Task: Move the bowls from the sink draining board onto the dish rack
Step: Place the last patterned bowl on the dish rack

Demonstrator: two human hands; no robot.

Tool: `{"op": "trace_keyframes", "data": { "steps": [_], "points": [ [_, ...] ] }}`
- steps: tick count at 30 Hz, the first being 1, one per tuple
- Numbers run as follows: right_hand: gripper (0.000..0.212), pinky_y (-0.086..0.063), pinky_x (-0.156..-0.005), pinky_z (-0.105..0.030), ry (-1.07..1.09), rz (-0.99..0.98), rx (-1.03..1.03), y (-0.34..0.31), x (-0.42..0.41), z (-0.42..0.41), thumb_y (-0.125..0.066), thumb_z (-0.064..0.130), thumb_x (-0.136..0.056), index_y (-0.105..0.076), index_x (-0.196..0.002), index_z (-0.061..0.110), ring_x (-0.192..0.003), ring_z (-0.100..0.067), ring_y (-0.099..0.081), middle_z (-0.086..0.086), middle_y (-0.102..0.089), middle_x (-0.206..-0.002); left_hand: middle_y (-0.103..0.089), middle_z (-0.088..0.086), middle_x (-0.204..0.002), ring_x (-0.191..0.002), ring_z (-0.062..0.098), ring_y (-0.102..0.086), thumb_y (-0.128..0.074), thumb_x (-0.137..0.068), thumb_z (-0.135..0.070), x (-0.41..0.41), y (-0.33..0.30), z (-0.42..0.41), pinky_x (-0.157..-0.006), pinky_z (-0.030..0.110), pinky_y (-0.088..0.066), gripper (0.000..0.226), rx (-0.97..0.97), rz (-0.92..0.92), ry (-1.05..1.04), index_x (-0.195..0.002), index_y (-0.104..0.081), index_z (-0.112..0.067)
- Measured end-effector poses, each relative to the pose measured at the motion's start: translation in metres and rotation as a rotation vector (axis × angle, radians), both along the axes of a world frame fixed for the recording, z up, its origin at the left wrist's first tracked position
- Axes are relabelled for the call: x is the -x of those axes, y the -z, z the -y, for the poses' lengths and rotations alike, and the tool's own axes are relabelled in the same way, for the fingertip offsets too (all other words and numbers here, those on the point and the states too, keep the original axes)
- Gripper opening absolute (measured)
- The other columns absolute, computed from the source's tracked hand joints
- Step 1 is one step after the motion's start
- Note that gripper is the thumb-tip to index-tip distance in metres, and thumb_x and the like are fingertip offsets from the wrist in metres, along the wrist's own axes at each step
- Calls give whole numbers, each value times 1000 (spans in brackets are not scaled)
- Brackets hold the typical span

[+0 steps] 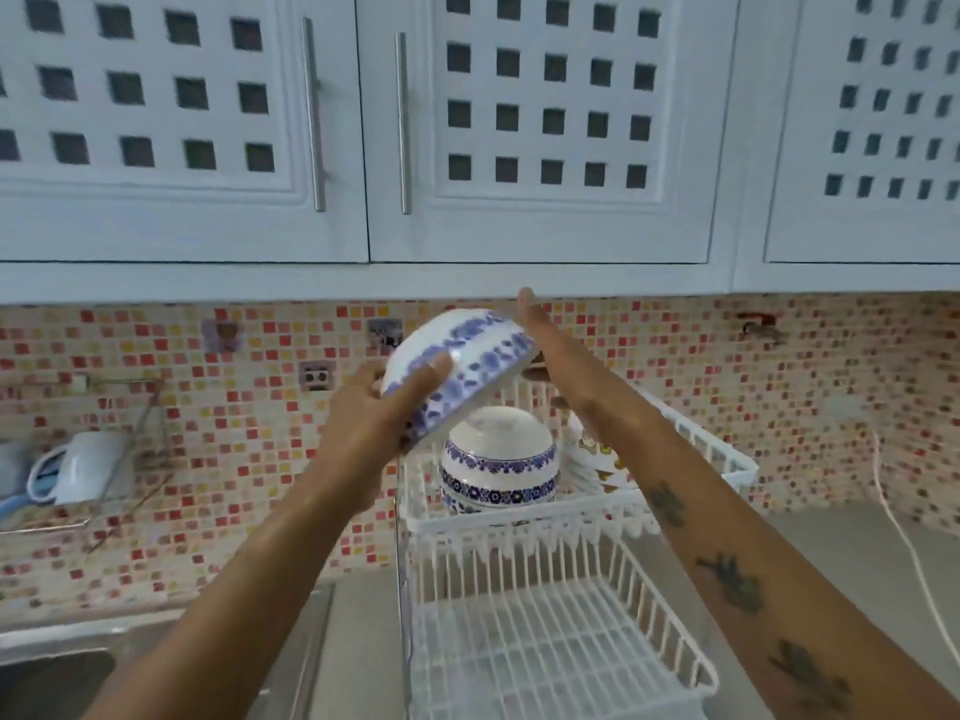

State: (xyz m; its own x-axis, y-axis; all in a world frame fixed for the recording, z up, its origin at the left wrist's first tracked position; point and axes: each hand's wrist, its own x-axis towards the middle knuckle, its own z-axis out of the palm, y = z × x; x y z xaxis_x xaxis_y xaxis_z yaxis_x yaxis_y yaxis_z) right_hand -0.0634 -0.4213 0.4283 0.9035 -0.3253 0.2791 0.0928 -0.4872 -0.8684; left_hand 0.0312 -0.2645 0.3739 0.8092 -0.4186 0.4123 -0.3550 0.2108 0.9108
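A white bowl with blue flower bands (460, 363) is held upside down and tilted above the top tier of the white wire dish rack (696, 444). My left hand (379, 413) grips its near rim, thumb across the outside. My right hand (540, 335) lies flat against its far right edge, fingers straight. Directly beneath, a stack of upturned blue-patterned bowls (498, 459) sits in the rack's top tier. The rack's lower tier (550, 636) holds nothing that I can see.
White wall cupboards (467, 148) hang low just above the hands. A wall-mounted wire holder with a white mug (88, 467) is at the left. The steel sink (57, 667) is at lower left. A white cable (898, 522) runs down the right wall.
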Motion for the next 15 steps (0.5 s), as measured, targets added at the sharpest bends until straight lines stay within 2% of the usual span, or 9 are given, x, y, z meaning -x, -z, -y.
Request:
{"op": "trace_keyframes", "data": {
  "steps": [1,2,4,5,8,10,13,15],
  "points": [
    [74,-30,-111,-49,7,1,-8,2,-2,8,-18,75,-86,-51,-136,31,-133,-26,-47,-3,-52,-145,-71,7,-107,-80,13,-73,-85,-52,-58,4,-3,11,-62,26,-60,85,-28,123,-85,-120,-54,-16],
    [71,-36,-107,-45,12,5,-25,4,-4,17,-22,72,-88,-57,-130,27,-126,-26,-53,-5,-58,-138,-69,5,-107,-80,12,-73,-86,-50,-57,7,-3,21,-62,25,-61,87,-59,208,-164,-119,-50,-18],
    [59,-45,-85,-32,38,5,-63,9,-8,29,-31,67,-90,-67,-106,23,-98,-21,-65,-4,-70,-113,-63,2,-116,-95,16,-70,-87,-48,-59,4,0,39,-75,32,-62,90,-140,333,-246,-122,-47,-25],
    [56,-47,-77,-29,48,-6,-70,13,-12,34,-37,68,-88,-67,-101,22,-89,-18,-67,-2,-71,-105,-58,0,-122,-103,15,-64,-87,-49,-58,-2,6,46,-83,31,-59,92,-201,408,-308,-124,-45,-27],
    [65,-52,-62,-27,83,-32,-104,33,-33,51,-51,73,-77,-67,-110,20,-81,-18,-71,-5,-74,-101,-44,-1,-129,-112,12,-46,-88,-52,-53,-9,19,65,-92,23,-46,97,-317,570,-398,-131,-42,-22],
    [60,-55,-65,-30,116,-28,-148,46,-46,58,-55,66,-79,-64,-114,18,-84,-20,-69,-6,-72,-106,-41,0,-131,-115,14,-46,-88,-52,-53,-17,28,75,-94,24,-45,100,-360,557,-388,-133,-39,-21],
    [50,-54,-87,-40,152,-21,-125,64,-62,64,-52,56,-84,-59,-116,17,-96,-24,-64,-4,-65,-111,-39,1,-134,-120,16,-45,-90,-52,-50,-32,43,83,-99,26,-45,107,-415,546,-386,-138,-36,-18],
    [57,-50,-94,-44,167,-41,-105,74,-71,68,-49,59,-82,-55,-121,18,-101,-25,-61,-4,-60,-112,-39,1,-137,-122,16,-45,-90,-52,-50,-37,48,85,-99,23,-41,108,-449,550,-374,-140,-36,-17]
  ]
}}
